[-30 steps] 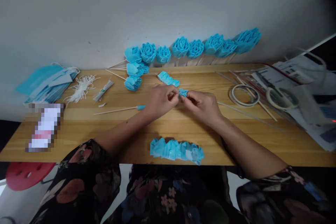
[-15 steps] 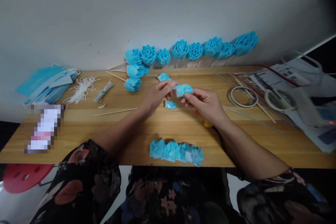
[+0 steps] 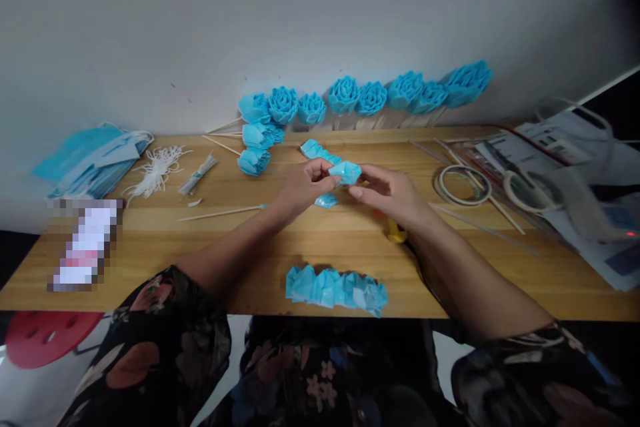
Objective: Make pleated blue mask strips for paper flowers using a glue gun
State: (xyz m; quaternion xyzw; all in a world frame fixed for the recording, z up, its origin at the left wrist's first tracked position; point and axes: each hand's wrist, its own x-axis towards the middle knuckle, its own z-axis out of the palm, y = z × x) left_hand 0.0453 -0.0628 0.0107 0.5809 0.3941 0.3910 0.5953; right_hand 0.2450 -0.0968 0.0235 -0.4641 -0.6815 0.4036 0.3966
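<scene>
A small folded blue petal piece [image 3: 346, 173] is pinched between the thumb and fingers of my left hand [image 3: 309, 185]. My right hand [image 3: 389, 192] is at the right end of that piece: its index fingertip reaches the edge, while its thumb stands apart below it. What the other right fingers touch is partly hidden. Behind the left fingers lies a blue folded strip [image 3: 316, 149]. Another small blue folded piece [image 3: 326, 201] rests on the wooden table below the hands. Closer to my body is a longer pleated blue strip [image 3: 335, 288].
Several blue flowers on sticks [image 3: 343, 94] line the wall. Left are blue face masks [image 3: 100, 157], white cords [image 3: 159, 170], bundled ties [image 3: 198, 175], a thin stick [image 3: 220, 214] and a blurred-out device [image 3: 85, 247]. Tape rolls [image 3: 464, 185] and papers [image 3: 615, 247] lie right; a yellow-tipped tool [image 3: 397, 233] sits below my right hand.
The held piece has been turned and shifted slightly left. My left fingers have closed further onto it, and my right thumb has come off its surface.
</scene>
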